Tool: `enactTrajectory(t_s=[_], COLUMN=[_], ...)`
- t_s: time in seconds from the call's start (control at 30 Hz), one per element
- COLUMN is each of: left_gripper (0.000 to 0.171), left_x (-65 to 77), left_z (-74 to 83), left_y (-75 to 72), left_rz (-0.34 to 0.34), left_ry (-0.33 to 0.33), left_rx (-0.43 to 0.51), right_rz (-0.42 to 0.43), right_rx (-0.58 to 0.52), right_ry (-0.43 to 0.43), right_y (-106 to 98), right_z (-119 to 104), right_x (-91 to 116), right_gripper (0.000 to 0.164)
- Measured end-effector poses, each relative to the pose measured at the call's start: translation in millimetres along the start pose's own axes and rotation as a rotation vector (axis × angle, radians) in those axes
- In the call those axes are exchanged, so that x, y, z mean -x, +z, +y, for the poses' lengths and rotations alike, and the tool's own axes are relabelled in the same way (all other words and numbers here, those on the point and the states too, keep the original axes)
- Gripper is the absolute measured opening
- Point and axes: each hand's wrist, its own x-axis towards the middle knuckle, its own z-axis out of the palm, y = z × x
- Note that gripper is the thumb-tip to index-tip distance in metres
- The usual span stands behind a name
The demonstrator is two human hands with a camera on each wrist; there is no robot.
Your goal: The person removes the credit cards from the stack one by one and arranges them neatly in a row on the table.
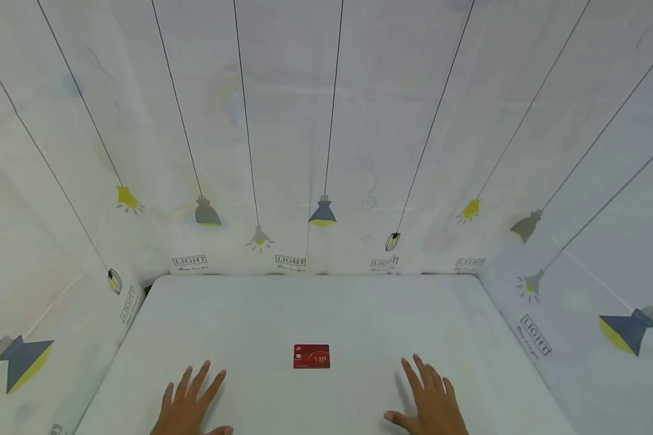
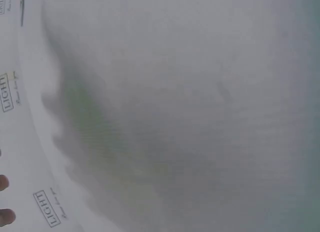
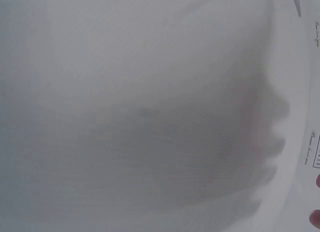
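A card this thin, lying flat on the table (image 1: 250,314), gives me almost no edge to pinch, so the careful way, as I judge it, is to bring my fingertips down softly beside it rather than jab from above. If I take it up, I'd steady one short end with a light press of my left hand (image 1: 184,408) and let a nail of my right hand (image 1: 434,403) slip under the other, thumb ready to close on top. Squeezing from both ends at once could bow it or make it spin, and pressing too hard in the middle would only pin it down. Dragging it to the near edge seems a fair fallback if no nail gets under. For now both hands have their fingers spread wide, thumbs held off to the inside, with nothing in either. The red card (image 1: 312,356) lies between them, well apart from each and roughly midway, its long sides running left to right, the VIP lettering upright to me. Its near edge sits about level with my fingertips, and my thumbs are nearer my body than it is. Neither wrist view shows it.
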Motion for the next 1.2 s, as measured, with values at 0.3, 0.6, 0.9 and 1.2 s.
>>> enactTrajectory(t_s=[0.3, 0.6, 0.9, 1.2], left_gripper=[0.101, 0.095, 0.095, 0.094], left_x=[-26.4, -48.0, -62.8, -84.3], left_z=[18.6, 27.0, 34.1, 46.1], left_y=[-6.7, -3.1, 7.8, 16.7], left_rz=[-0.134, -0.173, -0.216, -0.205], left_ry=[0.035, 0.082, 0.108, 0.157], left_rx=[0.054, 0.077, 0.112, 0.083], right_rz=[-0.013, -0.066, -0.119, -0.114], right_rx=[-0.081, -0.121, -0.173, -0.196], right_ry=[-0.026, -0.057, -0.107, -0.18], right_y=[-9.6, -13.7, -2.9, -4.1], right_z=[-12.9, -38.6, -65.9, -82.3], right_x=[-16.9, -47.5, -71.6, -96.1], right_gripper=[0.107, 0.099, 0.093, 0.085])
